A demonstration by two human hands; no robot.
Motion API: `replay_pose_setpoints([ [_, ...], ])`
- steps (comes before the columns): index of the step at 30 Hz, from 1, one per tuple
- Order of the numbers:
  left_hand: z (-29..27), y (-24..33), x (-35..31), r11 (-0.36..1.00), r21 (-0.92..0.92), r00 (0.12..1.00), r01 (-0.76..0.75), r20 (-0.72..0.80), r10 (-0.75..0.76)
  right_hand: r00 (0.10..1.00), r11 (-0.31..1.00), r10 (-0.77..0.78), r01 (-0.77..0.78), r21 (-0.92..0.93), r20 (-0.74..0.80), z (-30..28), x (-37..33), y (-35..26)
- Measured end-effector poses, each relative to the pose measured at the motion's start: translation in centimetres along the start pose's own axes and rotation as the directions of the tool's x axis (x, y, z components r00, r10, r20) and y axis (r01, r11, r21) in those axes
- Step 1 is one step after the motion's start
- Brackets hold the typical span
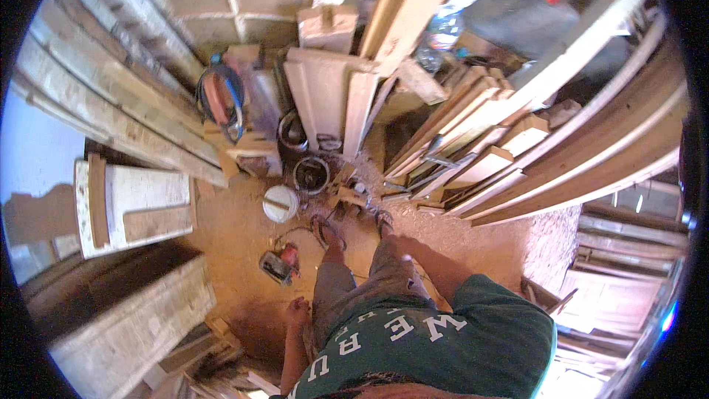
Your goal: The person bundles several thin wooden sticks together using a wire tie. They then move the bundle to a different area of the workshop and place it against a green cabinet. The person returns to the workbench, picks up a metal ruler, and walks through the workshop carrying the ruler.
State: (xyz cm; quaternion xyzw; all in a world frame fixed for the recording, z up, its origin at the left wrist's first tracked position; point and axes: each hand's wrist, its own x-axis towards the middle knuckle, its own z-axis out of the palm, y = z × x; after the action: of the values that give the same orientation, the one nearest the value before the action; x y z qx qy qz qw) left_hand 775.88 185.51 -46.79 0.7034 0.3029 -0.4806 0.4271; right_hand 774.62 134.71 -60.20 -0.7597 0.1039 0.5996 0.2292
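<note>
My left hand (298, 312) hangs beside my left thigh, its fingers curled in, and I see nothing in it. On the floor beyond it lies a red and dark power tool (279, 264) with a flat base and a cord. My right arm reaches forward along my right leg. The right hand (410, 247) is beside that leg, small and blurred, and its fingers cannot be made out. Past the tool stand a round white-topped bucket (281, 204) and a dark, open bucket (311, 174). Wood offcuts (347, 198) lie just ahead of my feet.
Long boards (583, 148) lean in a stack on the right. Wide planks (111, 81) line the left wall, near a white panel (140, 199). A coiled blue hose or cable (235, 100) hangs at far left. Upright boards (325, 96) stand ahead; sawdust (546, 240) is heaped at right.
</note>
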Motion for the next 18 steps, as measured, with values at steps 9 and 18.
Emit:
replay_pose_setpoints([
  [9, 1.1, 0.6, 1.3, 0.805, 0.57, 0.946, -0.164, 0.323, -0.036, 0.468, 0.911, 0.118, 0.3, 0.283, -0.876, -20.5, -16.0, -5.0],
  [18, 9.2, -2.5, -5.5, 0.988, 0.125, 0.996, -0.086, 0.032, 0.083, -0.147, 0.879, 0.363, 0.383, 0.286, -0.92, -56.7, -21.0, -1.3],
])
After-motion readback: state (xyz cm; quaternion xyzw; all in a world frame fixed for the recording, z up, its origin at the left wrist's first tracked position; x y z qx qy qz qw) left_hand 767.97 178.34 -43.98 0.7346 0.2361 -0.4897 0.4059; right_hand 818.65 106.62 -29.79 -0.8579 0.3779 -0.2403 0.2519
